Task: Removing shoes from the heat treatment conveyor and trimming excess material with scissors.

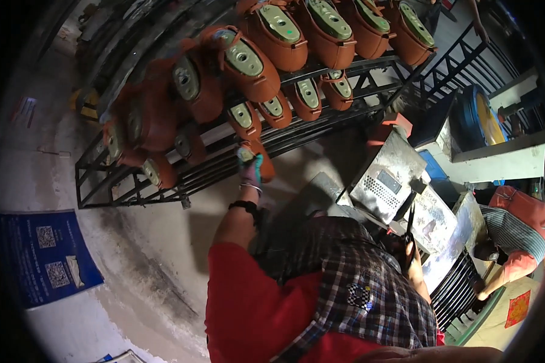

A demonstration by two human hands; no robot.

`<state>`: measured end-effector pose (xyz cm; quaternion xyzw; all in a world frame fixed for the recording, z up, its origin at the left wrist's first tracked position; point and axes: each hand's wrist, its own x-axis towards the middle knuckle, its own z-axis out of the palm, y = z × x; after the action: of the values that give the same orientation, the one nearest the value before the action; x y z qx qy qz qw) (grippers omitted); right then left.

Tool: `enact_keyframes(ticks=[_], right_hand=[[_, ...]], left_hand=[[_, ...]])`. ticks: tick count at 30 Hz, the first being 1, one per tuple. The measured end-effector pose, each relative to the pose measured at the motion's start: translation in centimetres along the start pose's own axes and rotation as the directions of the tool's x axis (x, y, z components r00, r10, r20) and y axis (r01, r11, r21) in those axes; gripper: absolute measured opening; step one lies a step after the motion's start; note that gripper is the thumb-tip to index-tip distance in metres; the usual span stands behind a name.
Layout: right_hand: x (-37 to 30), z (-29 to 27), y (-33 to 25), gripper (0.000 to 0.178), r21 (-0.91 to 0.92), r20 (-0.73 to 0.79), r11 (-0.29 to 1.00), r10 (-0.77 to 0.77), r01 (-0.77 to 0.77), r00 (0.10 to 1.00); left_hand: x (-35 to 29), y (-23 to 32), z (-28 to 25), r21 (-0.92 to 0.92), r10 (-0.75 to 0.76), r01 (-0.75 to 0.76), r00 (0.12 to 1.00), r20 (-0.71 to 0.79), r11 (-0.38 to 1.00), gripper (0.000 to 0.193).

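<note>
My left hand, in a pink and green glove, reaches out to the lower tier of a black metal rack. Its fingers close on the toe or heel end of a small brown shoe upper on a pale green last, sole side up. Larger brown uppers on lasts line the tier above, also sole up. Down by my right side, my bare right hand wraps round a long dark tool, whose kind I cannot make out. It is beside a grey metal machine.
The black rack slants across the far side. At the right stand a white-framed machine with a blue and yellow wheel and a black slatted rack. A co-worker's arm reaches in there. A blue poster is at the left.
</note>
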<state>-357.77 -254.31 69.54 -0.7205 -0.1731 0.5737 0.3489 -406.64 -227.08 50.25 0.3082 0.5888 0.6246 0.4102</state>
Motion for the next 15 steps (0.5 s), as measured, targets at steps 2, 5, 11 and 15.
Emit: enact_keyframes(ticks=[2, 5, 11, 15], right_hand=[[-1.7, -0.8, 0.5, 0.047, 0.002, -0.080, 0.999, 0.042, -0.042, 0.996], [-4.4, -1.5, 1.3, 0.050, 0.140, -0.011, 0.989, 0.046, -0.045, 0.999], [-6.5, 0.6, 3.2, 0.051, 0.289, -0.076, 0.945, 0.179, -0.151, 0.981], [-7.5, 1.6, 5.1, 0.045, 0.225, -0.040, 0.968, 0.118, -0.107, 0.992]], left_hand=[[2.7, -0.7, -0.5, -0.014, 0.011, -0.013, 0.993, -0.115, 1.000, 0.043], [6.1, -1.0, -1.8, 0.577, -0.050, 0.124, 0.989, -0.141, 0.807, 0.027], [11.0, -3.5, -10.0, 0.800, 0.007, 0.114, 0.989, -0.146, 0.589, 0.041], [7.5, -6.0, -7.0, 0.753, 0.231, -0.034, 0.960, -0.158, 0.657, 0.053]])
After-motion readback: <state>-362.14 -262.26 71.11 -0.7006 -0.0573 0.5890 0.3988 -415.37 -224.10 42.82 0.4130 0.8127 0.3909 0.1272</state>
